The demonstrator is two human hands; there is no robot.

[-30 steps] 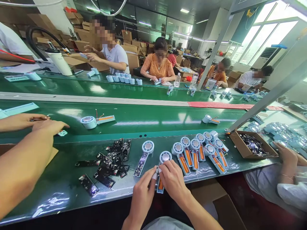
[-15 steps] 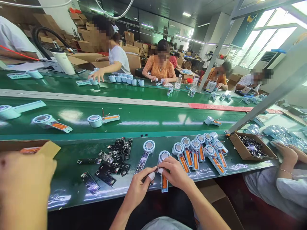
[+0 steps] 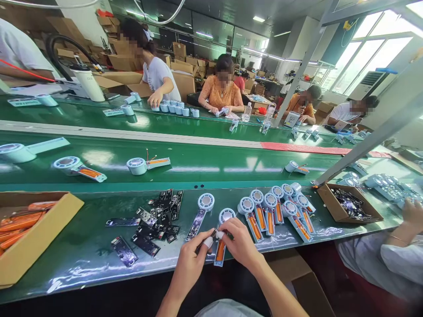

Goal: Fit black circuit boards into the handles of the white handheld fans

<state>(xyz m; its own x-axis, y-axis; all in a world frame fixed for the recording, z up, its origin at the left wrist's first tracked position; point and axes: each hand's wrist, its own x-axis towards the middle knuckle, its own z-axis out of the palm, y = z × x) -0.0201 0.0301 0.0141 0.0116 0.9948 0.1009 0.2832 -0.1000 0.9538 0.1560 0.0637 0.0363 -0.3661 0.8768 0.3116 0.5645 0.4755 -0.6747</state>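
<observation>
My left hand is closed in a pinch on a dark, narrow piece that looks like a circuit board, mostly hidden by the fingers. Fingertips of my right hand meet it and pinch something too small to make out. White coverings wrap both thumbs. Under my hands lies a light-blue handheld fan, its orange battery showing in the handle. To its left, another fan has a circuit board in its handle. Loose circuit boards are heaped further left.
Several fans with exposed batteries cluster at right, beside a carton of dark parts. An open carton of orange batteries stands at left. More fans lie on the green belt ahead. A co-worker's hand is far right.
The blurred arm over the battery carton at left has gone from view. The fan handle under my hands has swung left. Fans on the near belt have shifted slightly right.
</observation>
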